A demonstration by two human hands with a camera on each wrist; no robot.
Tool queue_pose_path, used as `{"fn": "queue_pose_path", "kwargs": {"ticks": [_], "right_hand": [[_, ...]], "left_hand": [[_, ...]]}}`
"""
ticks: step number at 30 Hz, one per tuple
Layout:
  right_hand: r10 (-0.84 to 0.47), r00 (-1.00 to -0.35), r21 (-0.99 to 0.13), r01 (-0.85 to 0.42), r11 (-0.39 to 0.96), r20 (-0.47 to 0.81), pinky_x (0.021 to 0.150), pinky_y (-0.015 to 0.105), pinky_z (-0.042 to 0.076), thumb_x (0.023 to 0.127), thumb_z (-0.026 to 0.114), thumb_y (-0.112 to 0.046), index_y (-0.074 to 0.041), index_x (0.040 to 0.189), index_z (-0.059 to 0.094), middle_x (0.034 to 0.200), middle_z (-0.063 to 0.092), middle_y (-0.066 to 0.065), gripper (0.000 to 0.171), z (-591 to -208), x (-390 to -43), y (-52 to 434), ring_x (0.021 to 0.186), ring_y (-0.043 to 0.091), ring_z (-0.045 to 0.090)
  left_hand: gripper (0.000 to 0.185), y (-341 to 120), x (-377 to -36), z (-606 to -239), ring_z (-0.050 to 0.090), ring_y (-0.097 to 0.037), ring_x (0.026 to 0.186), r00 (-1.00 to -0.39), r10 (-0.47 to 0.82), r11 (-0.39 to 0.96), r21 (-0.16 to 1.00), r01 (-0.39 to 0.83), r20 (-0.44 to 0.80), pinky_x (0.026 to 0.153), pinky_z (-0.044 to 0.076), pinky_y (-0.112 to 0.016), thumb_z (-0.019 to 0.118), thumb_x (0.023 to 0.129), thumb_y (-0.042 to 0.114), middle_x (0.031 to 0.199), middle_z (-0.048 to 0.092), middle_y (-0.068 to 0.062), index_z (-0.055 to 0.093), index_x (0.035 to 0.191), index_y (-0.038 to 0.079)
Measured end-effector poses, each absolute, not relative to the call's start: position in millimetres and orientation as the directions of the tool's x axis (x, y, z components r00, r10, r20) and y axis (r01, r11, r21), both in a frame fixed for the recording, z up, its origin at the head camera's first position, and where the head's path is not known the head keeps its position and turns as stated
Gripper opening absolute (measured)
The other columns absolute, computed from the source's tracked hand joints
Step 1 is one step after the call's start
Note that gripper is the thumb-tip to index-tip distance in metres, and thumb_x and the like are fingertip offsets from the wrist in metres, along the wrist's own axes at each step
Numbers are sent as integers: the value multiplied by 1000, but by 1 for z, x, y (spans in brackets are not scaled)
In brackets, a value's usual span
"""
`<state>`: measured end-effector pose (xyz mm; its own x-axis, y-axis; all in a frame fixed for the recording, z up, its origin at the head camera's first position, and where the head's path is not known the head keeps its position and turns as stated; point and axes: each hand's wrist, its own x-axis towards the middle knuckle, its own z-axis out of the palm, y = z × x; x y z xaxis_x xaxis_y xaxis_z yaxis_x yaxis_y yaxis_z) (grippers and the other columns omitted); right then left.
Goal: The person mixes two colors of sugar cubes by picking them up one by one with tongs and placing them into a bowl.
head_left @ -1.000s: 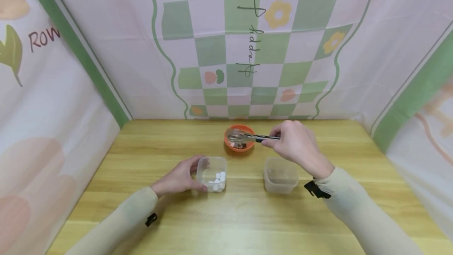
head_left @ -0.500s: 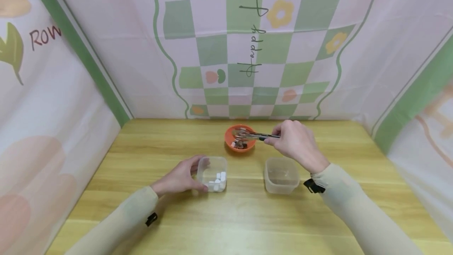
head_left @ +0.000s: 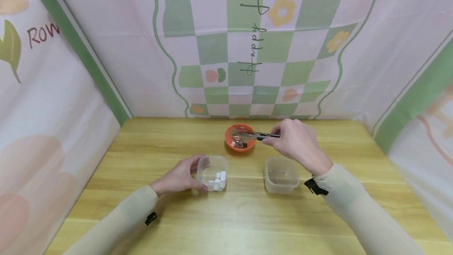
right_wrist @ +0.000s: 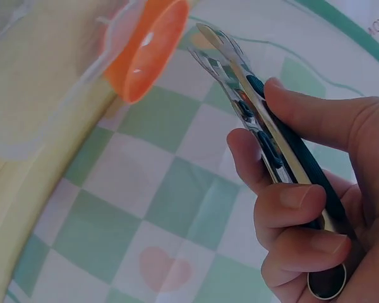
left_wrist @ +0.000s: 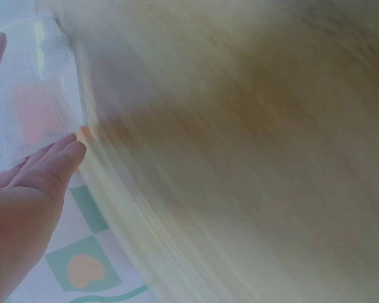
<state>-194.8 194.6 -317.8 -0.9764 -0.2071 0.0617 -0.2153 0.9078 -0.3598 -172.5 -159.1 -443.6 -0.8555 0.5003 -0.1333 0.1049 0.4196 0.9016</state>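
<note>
My right hand [head_left: 295,143] grips metal tongs [head_left: 249,135] with dark handles, their tips over the small orange bowl [head_left: 240,147] at the back middle of the table. The bowl holds small white and dark pieces. In the right wrist view the fingers [right_wrist: 290,208] curl round the tongs [right_wrist: 252,107], with the orange bowl [right_wrist: 148,53] beyond. My left hand [head_left: 178,178] rests against the left side of a clear plastic box [head_left: 212,173] holding white cubes, thumb and fingers round its wall. In the left wrist view my left hand's fingers [left_wrist: 47,167] touch the box wall [left_wrist: 31,101].
A second clear plastic box [head_left: 281,174] stands at the right, below my right hand. The wooden table [head_left: 233,223] is enclosed by patterned cloth walls [head_left: 247,42] at the back and both sides.
The tongs' tips have shifted slightly inside the orange bowl. My left hand has stayed on the box.
</note>
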Motion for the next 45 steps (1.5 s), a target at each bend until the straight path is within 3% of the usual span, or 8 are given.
{"fn": "queue_pose_path", "kwargs": {"ticks": [13, 20, 26, 30, 39, 45], "right_hand": [[-342, -938, -298, -344, 891, 61, 46, 32, 37, 87, 86, -42, -26, 67, 69, 58, 56, -9, 30, -301, -166, 164, 53, 15, 50], [-412, -908, -264, -418, 869, 81, 48, 29, 25, 85, 88, -42, -22, 56, 47, 55, 30, -10, 54, -303, -162, 151, 49, 10, 35], [-446, -894, -267, -442, 856, 49, 47, 29, 28, 84, 89, -40, -25, 57, 54, 55, 38, -12, 47, -296, -158, 144, 51, 11, 42], [-475, -880, -237, -464, 854, 13, 47, 30, 28, 83, 90, -39, -24, 56, 52, 55, 35, -12, 50, -295, -157, 138, 53, 11, 42], [-493, -867, -228, -467, 854, -69, 49, 33, 43, 79, 93, -37, -28, 62, 67, 61, 58, -13, 32, -303, -159, 124, 59, 12, 54], [-509, -858, -150, -496, 855, -65, 50, 35, 44, 78, 94, -38, -27, 59, 63, 63, 57, -12, 38, -309, -160, 116, 60, 13, 52]], "left_hand": [[102, -158, -172, -444, 48, -34, 143, -856, 499, 425, 899, 105, -136, 119, 38, -47, 95, 77, 13, 153, 54, -13, 38, 160, 3], [102, -158, -172, -443, 48, -35, 143, -853, 506, 418, 901, 115, -125, 119, 38, -48, 95, 77, 13, 153, 54, -15, 38, 160, 2], [103, -158, -172, -444, 48, -35, 143, -853, 506, 429, 895, 119, -130, 119, 39, -48, 96, 77, 14, 154, 52, -14, 37, 160, 2], [103, -157, -173, -444, 49, -33, 143, -856, 500, 436, 892, 119, -130, 119, 39, -47, 96, 76, 14, 155, 52, -13, 38, 160, 3], [103, -158, -173, -446, 50, -33, 141, -854, 503, 426, 897, 114, -131, 119, 39, -48, 96, 75, 13, 152, 54, -14, 38, 160, 2], [99, -158, -174, -445, 52, -32, 140, -849, 518, 404, 905, 133, -107, 118, 41, -47, 96, 76, 10, 151, 55, -14, 41, 158, 2]]}}
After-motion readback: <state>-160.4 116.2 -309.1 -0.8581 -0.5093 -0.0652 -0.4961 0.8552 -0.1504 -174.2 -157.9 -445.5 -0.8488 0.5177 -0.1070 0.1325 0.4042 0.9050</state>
